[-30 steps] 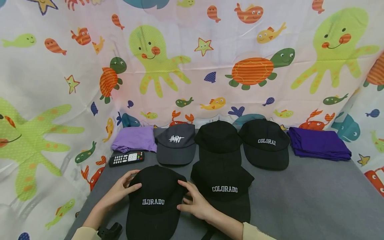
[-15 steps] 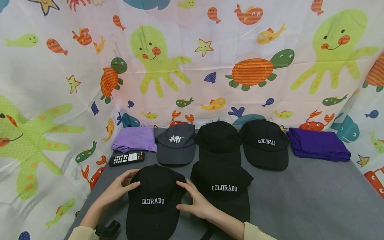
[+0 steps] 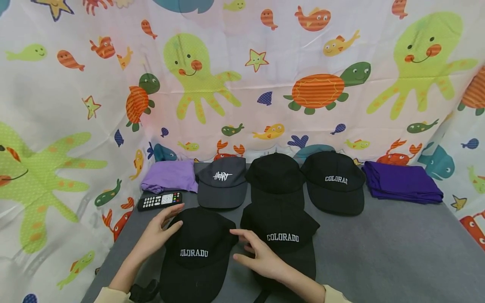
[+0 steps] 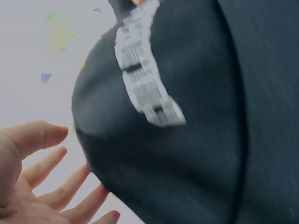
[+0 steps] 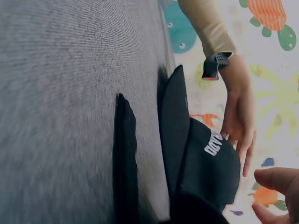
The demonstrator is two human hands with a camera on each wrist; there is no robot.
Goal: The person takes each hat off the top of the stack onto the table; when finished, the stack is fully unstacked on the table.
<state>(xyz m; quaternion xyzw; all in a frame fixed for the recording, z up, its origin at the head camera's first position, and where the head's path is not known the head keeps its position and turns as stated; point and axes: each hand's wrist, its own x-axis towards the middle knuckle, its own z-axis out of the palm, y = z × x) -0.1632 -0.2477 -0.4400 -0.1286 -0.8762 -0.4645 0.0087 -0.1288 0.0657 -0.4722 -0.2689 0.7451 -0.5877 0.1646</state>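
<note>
A black baseball cap [image 3: 197,231] lettered COLORADO lies at the front left of the table, brim toward me. My left hand [image 3: 157,235] is at the left side of its crown, fingers spread and relaxed; the left wrist view has the fingers [image 4: 77,179] right at the cap's edge. In that view a white barcode label strip [image 4: 145,86] lies on dark fabric. My right hand [image 3: 261,256] hovers at the cap's right side, index finger pointing to its edge, with nothing gripped. Partly hidden behind the right hand is a second black COLORADO cap [image 3: 282,219].
Along the back stand a lilac folded cloth [image 3: 170,176], a dark grey HEART cap [image 3: 222,185], a plain black cap [image 3: 276,172], another black COLORADO cap [image 3: 335,185] and a purple folded cloth [image 3: 403,182]. A remote control [image 3: 160,201] lies at left. A sea-animal curtain [image 3: 250,97] surrounds the table.
My right hand has drawn off the cap's side, a little to the right. My left hand has shifted slightly up and right. The cap has barely moved.
</note>
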